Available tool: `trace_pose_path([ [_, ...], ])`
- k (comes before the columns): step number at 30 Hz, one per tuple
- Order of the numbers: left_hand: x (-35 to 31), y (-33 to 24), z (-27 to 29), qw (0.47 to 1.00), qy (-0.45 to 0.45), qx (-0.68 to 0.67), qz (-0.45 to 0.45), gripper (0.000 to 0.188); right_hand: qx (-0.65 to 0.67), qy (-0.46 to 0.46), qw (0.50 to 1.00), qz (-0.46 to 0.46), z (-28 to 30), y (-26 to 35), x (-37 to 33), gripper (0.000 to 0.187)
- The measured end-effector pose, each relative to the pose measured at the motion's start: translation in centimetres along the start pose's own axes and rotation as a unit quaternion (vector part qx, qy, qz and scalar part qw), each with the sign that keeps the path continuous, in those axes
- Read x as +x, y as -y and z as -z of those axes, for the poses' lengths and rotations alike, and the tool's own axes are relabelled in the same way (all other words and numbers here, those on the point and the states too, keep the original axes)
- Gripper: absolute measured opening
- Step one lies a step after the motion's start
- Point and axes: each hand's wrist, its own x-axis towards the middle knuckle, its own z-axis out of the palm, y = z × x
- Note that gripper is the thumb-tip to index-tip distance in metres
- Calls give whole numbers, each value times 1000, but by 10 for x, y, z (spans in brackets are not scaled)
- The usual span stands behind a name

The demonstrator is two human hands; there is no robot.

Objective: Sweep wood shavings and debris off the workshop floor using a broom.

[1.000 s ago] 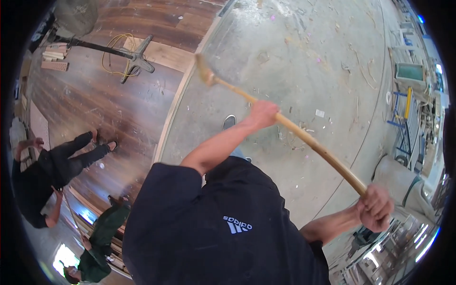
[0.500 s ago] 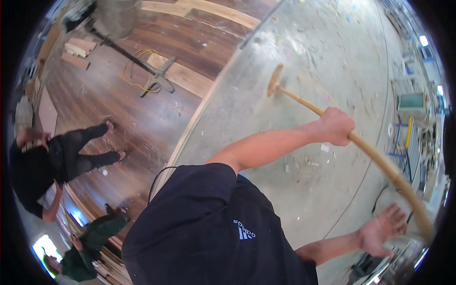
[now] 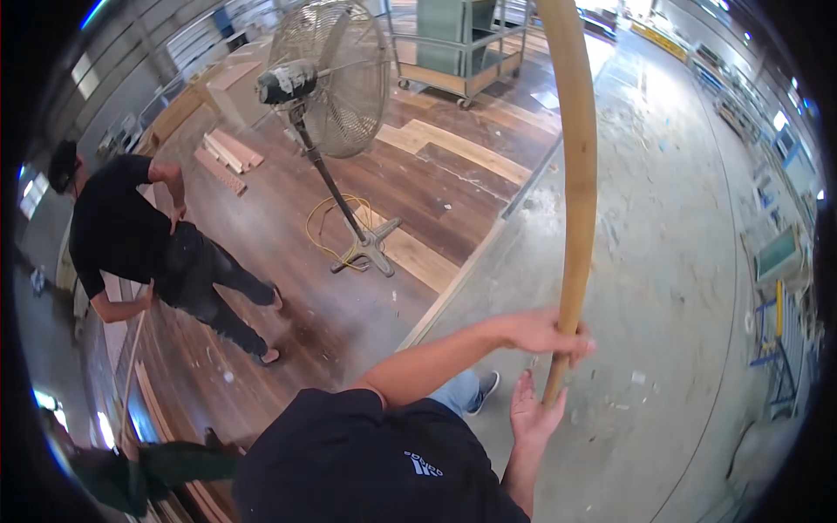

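Observation:
A long wooden broom handle [image 3: 579, 174] rises in front of me and runs out past the top of the head view, so its brush end is out of sight. My left hand [image 3: 542, 334] is closed round the handle near its lower end. Just below, my right hand [image 3: 534, 414] has its palm up and fingers spread. The tip of the handle comes down between its thumb and fingers, which are not wrapped round it.
A pedestal fan [image 3: 336, 87] with a yellow cord stands on dark planks [image 3: 323, 322]. A person in black [image 3: 131, 227] stands left; another in dark green [image 3: 174, 475] is lower left. A wheeled rack [image 3: 462, 83] stands far off. Concrete floor [image 3: 663, 305] lies right, with a ladder [image 3: 780, 322] beyond.
The broom has swung up from the floor to near upright, and its brush end has left the view. My right hand has come in to the handle's lower end. The view has tilted up.

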Motion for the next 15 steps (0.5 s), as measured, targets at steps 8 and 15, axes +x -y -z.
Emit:
trace_pose_path([
  [8,-53,16,2,991,-123,37,-19,20,202,-224,935,189,246,-26,38,28],
  [15,10,83,38,986,96,-101,97,26,309,-401,834,218,297,-43,78,31],
])
